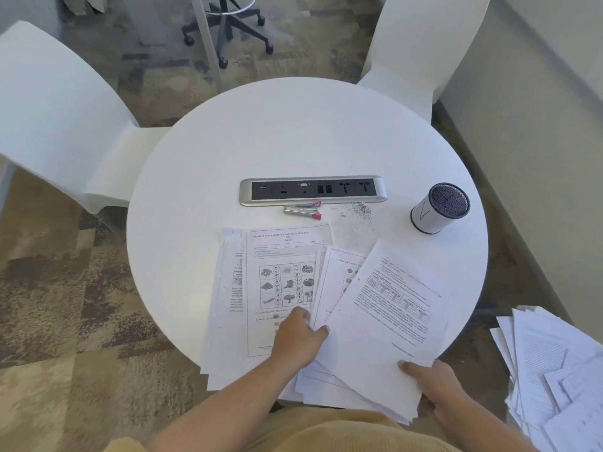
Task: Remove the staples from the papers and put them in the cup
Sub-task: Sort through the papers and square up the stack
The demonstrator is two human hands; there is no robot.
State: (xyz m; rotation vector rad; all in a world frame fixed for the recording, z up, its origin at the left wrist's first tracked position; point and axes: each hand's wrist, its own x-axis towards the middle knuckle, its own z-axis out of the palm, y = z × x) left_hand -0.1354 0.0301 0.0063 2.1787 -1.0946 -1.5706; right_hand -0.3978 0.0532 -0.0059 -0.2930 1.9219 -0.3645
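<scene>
Printed papers lie at the near edge of a round white table (303, 135). A worksheet stack (277, 288) is on the left, and a tilted text stack (388, 318) overlaps it on the right. My left hand (298, 340) rests on the worksheet, with its thumb against the tilted stack's left edge. My right hand (430, 383) grips that stack's near right corner. A staple remover (303, 210) with red tips lies beyond the papers. A small heap of loose staples (360, 211) sits to its right. The white cup (439, 207) with a dark rim stands at the table's right.
A silver and black power socket strip (313, 189) is set in the table's middle. White chairs stand at the far left (55, 119) and far right (424, 44). More loose papers (551, 370) lie on the carpet at the right.
</scene>
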